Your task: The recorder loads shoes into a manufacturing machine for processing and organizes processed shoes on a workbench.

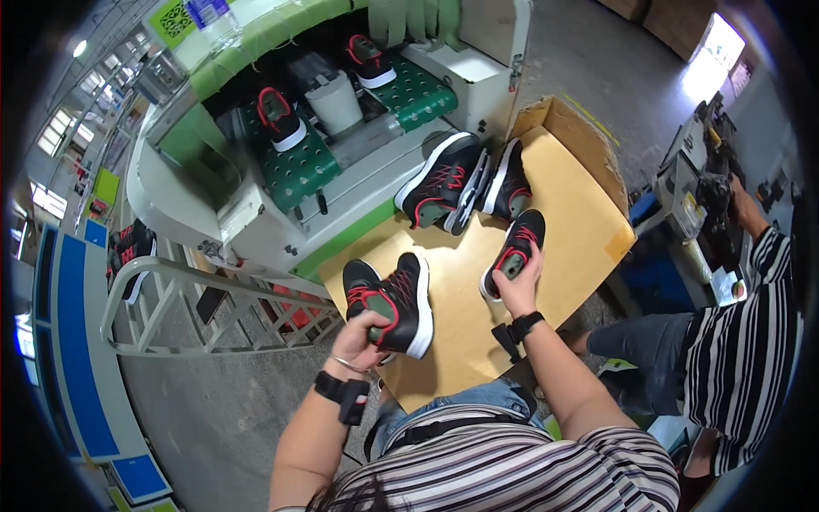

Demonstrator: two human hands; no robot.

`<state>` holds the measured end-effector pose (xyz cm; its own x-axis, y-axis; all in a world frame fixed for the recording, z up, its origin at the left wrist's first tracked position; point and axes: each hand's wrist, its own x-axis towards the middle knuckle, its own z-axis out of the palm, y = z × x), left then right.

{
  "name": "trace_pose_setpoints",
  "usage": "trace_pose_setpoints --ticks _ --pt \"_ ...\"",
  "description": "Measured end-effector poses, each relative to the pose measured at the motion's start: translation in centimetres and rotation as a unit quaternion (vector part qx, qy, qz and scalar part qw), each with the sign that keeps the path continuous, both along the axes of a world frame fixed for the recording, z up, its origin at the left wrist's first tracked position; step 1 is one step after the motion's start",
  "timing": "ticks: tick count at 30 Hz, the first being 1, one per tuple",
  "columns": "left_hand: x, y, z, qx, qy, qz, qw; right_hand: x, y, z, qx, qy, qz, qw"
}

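My left hand (361,339) is closed on a black sneaker (412,294) with a white sole and red-edged collar, gripping it at the heel opening. Tucked against its left side is a second black sneaker (361,275); whether my fingers hold that one too I cannot tell. My right hand (520,288) grips another black sneaker (527,229) by its collar, thumb toward the opening, above the tan board (461,341). Farther away, a sneaker lying tilted (444,175) rests beside one more sneaker (509,179) at the board's far edge.
Ahead stands a machine (341,200) with green perforated belts (299,179) carrying two sneakers. A cardboard box wall (580,141) edges the board. At left are a metal rack (222,294) and hanging sneakers (130,256). A person in stripes (742,358) works at right.
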<state>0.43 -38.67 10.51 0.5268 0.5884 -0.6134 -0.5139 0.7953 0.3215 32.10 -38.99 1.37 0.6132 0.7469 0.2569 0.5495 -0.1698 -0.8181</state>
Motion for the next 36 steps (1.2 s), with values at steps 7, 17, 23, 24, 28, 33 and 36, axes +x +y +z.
trace_pose_setpoints --ticks 7,17,23,24,28,33,36 --pt "-2.6 5.1 15.3 0.337 0.189 0.168 0.907 2.1 -3.6 4.6 0.092 0.484 -0.016 0.870" --pt "-1.9 19.9 9.5 0.395 0.692 0.174 0.579 -2.4 13.2 21.7 0.256 0.195 0.293 0.900" --pt "0.8 20.3 11.6 0.407 0.642 0.175 0.625 -8.2 27.6 18.8 0.217 -0.178 0.238 0.930" --pt "0.7 20.0 12.2 0.397 0.649 0.161 0.629 -8.9 28.0 19.0 0.191 -0.168 0.251 0.934" --pt "-2.0 21.3 10.7 0.409 0.596 0.160 0.672 -10.0 25.1 19.0 0.221 -0.186 0.114 0.951" --pt "-2.1 16.0 10.2 0.459 0.466 0.253 0.713 -12.0 10.5 13.8 0.206 -0.066 0.470 0.856" --pt "-2.5 8.4 8.8 0.474 0.529 0.173 0.682 -10.8 1.3 8.8 0.066 -0.107 0.555 0.823"
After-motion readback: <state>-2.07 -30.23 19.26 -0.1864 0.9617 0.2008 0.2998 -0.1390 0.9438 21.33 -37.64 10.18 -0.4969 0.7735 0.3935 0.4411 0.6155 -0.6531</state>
